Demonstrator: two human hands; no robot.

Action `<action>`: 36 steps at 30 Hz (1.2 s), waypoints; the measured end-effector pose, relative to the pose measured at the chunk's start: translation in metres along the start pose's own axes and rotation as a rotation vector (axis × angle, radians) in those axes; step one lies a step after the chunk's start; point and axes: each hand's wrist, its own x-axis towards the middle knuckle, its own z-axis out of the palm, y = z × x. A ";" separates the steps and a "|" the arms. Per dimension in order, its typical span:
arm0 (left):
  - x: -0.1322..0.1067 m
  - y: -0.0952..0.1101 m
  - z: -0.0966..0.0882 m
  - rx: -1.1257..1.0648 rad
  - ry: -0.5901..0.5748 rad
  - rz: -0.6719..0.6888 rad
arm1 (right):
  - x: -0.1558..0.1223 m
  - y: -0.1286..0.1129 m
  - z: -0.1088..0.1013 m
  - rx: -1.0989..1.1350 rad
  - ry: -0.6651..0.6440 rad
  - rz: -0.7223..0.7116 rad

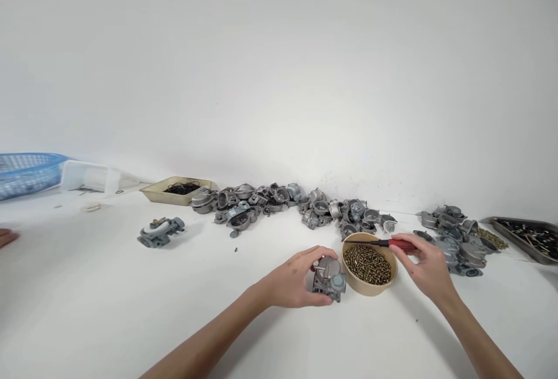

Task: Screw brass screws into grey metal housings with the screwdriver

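Your left hand point(293, 279) grips the grey, cast-metal housing with a domed cover point(328, 274), fingers over its top and thumb along its lower edge, just left of the round, tan bowl point(368, 289) on the white bench point(270, 344). The housing looks dense for its size and quite rigid, so you can squeeze firmly without bending it. Its smooth dome may slide under your fingers; the blocky lower body should give you surer purchase, though thin projecting spigots deserve gentler treatment. Your right hand point(430, 268) pinches the red-handled screwdriver with a dark, slim shaft point(399, 244), which lies level above the bowl's small, brassy metal screws point(366, 264). It should feel light and stiff; hold it by the handle, as you do.
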 end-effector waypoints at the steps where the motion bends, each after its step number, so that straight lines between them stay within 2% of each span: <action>1: 0.000 0.000 0.000 -0.003 0.003 -0.007 | 0.001 0.001 -0.002 0.015 0.042 0.023; 4: 0.000 -0.002 0.002 -0.006 0.013 -0.028 | 0.005 0.004 -0.009 0.051 0.070 0.098; 8: 0.002 -0.007 0.004 -0.018 0.022 0.006 | 0.009 0.010 -0.015 0.042 0.023 0.151; 13: 0.003 -0.011 0.007 -0.046 0.045 0.038 | 0.008 0.016 -0.014 -0.003 -0.009 0.196; 24: 0.002 -0.010 0.006 -0.067 0.039 0.044 | 0.007 0.010 -0.007 -0.048 -0.035 0.249; 36: 0.003 -0.010 0.006 -0.038 0.040 0.054 | 0.010 0.024 -0.017 -0.066 0.000 0.239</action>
